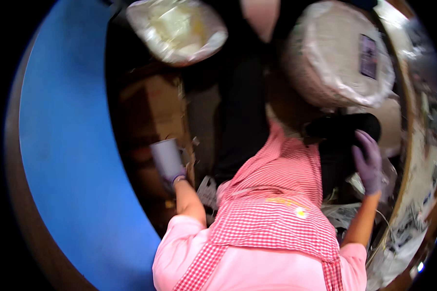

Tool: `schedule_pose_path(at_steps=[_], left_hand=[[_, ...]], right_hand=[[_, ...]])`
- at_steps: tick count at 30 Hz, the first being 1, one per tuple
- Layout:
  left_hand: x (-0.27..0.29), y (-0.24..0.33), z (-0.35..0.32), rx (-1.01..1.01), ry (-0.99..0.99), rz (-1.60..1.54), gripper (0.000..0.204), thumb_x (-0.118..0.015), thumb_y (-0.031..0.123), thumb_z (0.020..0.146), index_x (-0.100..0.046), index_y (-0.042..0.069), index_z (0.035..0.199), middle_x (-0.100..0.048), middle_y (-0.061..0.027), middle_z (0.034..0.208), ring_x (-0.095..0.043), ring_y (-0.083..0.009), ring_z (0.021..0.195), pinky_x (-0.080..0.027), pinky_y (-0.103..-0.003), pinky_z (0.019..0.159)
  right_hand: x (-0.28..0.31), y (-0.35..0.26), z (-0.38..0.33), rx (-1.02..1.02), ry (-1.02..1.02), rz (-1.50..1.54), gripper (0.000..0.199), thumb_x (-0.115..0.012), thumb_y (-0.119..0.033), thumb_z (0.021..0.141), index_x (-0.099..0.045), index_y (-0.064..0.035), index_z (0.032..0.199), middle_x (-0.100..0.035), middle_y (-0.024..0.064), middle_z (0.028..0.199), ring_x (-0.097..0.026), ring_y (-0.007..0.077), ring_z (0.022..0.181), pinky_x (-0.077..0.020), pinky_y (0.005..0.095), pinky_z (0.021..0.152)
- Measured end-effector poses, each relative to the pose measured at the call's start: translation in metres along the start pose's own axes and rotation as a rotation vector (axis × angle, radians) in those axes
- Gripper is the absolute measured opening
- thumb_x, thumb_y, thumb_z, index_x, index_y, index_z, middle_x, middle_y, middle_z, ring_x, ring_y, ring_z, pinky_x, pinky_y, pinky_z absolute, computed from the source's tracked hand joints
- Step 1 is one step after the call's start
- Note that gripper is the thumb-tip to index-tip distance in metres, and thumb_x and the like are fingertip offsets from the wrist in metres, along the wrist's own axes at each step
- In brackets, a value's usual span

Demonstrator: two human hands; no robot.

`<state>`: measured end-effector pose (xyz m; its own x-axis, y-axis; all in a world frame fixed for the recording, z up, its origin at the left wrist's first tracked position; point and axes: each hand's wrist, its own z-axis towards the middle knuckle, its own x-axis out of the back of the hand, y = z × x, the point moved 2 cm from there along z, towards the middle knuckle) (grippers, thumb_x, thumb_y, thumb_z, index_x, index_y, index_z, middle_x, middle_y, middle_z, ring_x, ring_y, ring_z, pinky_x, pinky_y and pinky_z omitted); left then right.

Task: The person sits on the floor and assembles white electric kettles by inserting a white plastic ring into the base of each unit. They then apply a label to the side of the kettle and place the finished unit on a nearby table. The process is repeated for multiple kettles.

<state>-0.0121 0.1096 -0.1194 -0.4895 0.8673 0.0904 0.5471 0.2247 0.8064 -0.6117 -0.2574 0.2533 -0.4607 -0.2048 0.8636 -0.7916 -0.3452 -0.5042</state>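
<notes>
My left hand (176, 177), in a purple glove, is closed round a pale grey block-like thing (165, 156) with straight sides. Blur hides its exact kind. It is held out over the left side, beside a brown cardboard box (153, 109). My right hand (368, 162), also gloved in purple, has its fingers stretched out and holds nothing visible. It is beside my black-clad knee (347, 128); whether it touches the knee I cannot tell. A red-checked apron (277, 208) covers my lap.
A blue surface (77, 145) curves along the left. Ahead stand a plastic-lined container (177, 31) with pale contents and a round, plastic-wrapped bundle (325, 53) bearing a dark label. Along the right runs a cluttered table edge (405, 169), with clear plastic bags (347, 213) nearby.
</notes>
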Motion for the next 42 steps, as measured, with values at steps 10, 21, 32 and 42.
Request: schedule_pose_path(at_steps=[10,21,32,42], left_hand=[[-0.164,0.024,-0.243,0.02,-1.544,-0.16,0.075,-0.056,0.045,0.099,-0.03,0.001,0.153,-0.039,-0.0133,0.155,-0.037,-0.0305,0.142,-0.033,-0.044,0.119],[-0.232,0.138,-0.564,0.083,-2.326,0.304,0.101,-0.067,0.068,0.08,-0.042,-0.004,0.145,-0.055,-0.0174,0.141,-0.056,-0.0275,0.126,-0.042,-0.04,0.111],[-0.153,0.107,-0.737,-0.401,-3.158,0.622,0.087,-0.094,0.018,0.06,-0.054,0.002,0.136,-0.064,-0.0072,0.125,-0.059,-0.0139,0.115,-0.047,-0.032,0.104],[-0.139,0.085,-0.727,-0.267,-3.072,0.823,0.078,-0.091,0.025,0.07,-0.054,0.003,0.135,-0.064,-0.0062,0.125,-0.058,-0.014,0.116,-0.046,-0.032,0.104]], right_hand=[[-0.096,-0.111,0.091,-0.273,-0.551,1.632,0.065,-0.066,-0.013,0.095,-0.037,-0.0053,0.152,-0.056,0.0153,0.138,-0.058,0.0205,0.123,-0.0511,0.0325,0.098],[0.057,-0.074,0.008,0.673,-0.149,0.469,0.046,-0.076,-0.008,0.083,-0.064,-0.0061,0.126,-0.061,0.0204,0.132,-0.062,0.0343,0.116,-0.052,0.0403,0.097],[0.116,-0.111,0.036,0.797,0.243,0.243,0.056,-0.084,-0.046,0.074,-0.067,-0.007,0.109,-0.067,0.0082,0.106,-0.066,0.0279,0.104,-0.0386,0.0548,0.108],[0.11,-0.103,0.026,0.663,0.156,0.059,0.013,-0.067,-0.024,0.081,-0.066,-0.0128,0.075,-0.064,0.005,0.076,-0.065,0.0243,0.073,-0.0479,0.046,0.098]])
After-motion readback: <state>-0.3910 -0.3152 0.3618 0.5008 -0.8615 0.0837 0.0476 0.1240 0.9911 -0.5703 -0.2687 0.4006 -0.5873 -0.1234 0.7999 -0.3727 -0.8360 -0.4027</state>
